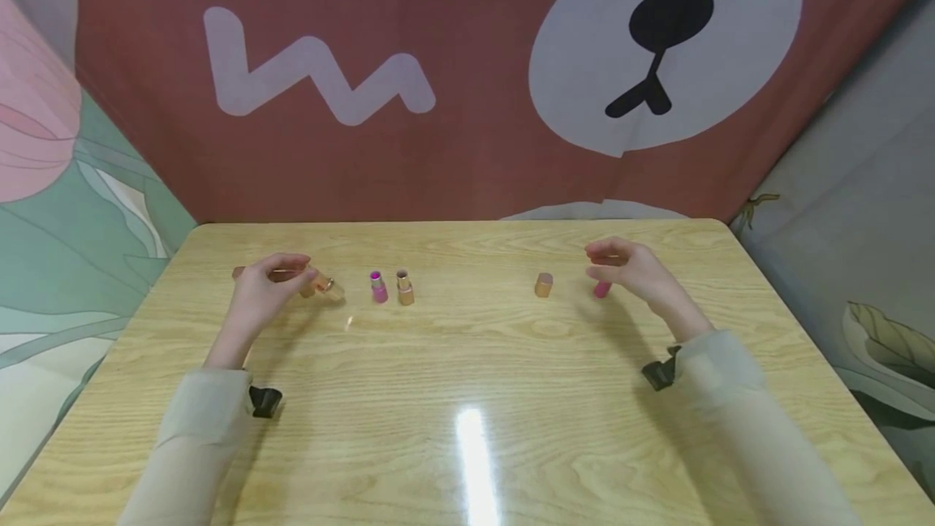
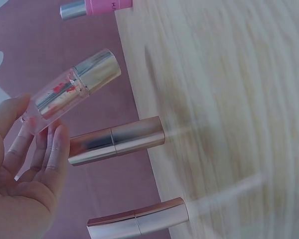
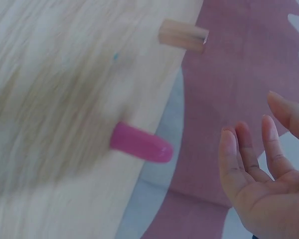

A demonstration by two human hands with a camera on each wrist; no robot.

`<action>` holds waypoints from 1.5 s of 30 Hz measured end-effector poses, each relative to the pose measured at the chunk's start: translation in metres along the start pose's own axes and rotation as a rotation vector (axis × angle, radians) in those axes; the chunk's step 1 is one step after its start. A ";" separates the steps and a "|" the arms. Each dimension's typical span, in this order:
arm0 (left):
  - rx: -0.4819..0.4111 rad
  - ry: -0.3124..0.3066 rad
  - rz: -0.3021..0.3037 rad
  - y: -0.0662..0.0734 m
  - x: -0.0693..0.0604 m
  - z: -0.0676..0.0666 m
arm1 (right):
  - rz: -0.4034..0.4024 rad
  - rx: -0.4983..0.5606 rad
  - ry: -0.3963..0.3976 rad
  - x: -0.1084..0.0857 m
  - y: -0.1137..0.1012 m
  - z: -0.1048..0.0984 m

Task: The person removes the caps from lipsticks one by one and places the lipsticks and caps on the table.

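My left hand (image 1: pixel 266 292) pinches the clear end of a lipstick tube (image 2: pixel 78 88) between thumb and fingers. Its gold base points away from the hand, and red marks show inside the clear part. Beside it, in the left wrist view, two closed rose-gold lipsticks (image 2: pixel 117 141) stand on the table. My right hand (image 1: pixel 634 273) hovers at the right, fingers slightly bent and apart, holding nothing. Near it a pink cap (image 3: pixel 141 143) stands upright on the table. A gold cap (image 1: pixel 544 285) stands to the left of the pink one.
Between the hands, nearer the left, stand an uncapped pink lipstick (image 1: pixel 378 288) and an uncapped gold lipstick (image 1: pixel 405 289). They are on a light wood table (image 1: pixel 409 396). A reddish-brown cloth (image 1: pixel 467 161) with a printed face hangs along the table's far edge.
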State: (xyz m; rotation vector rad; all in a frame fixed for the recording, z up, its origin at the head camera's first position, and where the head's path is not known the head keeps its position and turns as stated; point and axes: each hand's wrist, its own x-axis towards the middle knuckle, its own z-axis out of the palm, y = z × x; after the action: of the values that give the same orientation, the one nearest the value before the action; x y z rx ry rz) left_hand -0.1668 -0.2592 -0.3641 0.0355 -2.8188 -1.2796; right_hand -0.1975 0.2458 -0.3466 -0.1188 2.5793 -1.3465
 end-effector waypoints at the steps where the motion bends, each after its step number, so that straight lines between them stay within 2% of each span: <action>1: -0.001 0.001 0.001 0.001 0.000 0.000 | -0.012 0.004 0.001 -0.001 -0.003 0.001; 7: -0.035 0.013 0.006 0.003 -0.002 0.000 | -0.039 0.027 -0.019 -0.004 -0.018 0.011; 10: -0.061 0.025 0.004 0.006 -0.003 0.001 | -0.027 0.033 -0.037 -0.004 -0.025 0.015; 13: -0.092 0.044 -0.012 0.011 -0.003 0.002 | -0.020 0.028 -0.064 -0.004 -0.031 0.020; 17: -0.154 0.060 -0.034 0.021 -0.005 0.004 | -0.068 0.033 -0.085 -0.004 -0.039 0.029; 24: -0.298 0.035 -0.032 0.038 -0.007 0.011 | -0.128 0.094 -0.124 -0.003 -0.051 0.049; 31: -0.438 -0.005 0.011 0.053 -0.007 0.030 | -0.192 0.110 -0.164 -0.005 -0.061 0.069; 39: -0.355 -0.104 -0.004 0.067 -0.006 0.052 | -0.216 0.135 -0.201 -0.003 -0.066 0.087; 45: -0.362 -0.149 0.008 0.077 -0.004 0.071 | -0.214 0.138 -0.219 -0.002 -0.068 0.100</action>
State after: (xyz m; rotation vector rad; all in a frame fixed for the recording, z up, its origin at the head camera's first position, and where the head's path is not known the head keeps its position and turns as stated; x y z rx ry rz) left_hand -0.1665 -0.1547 -0.3533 -0.0876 -2.6477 -1.8382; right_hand -0.1737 0.1277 -0.3456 -0.5017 2.3371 -1.4871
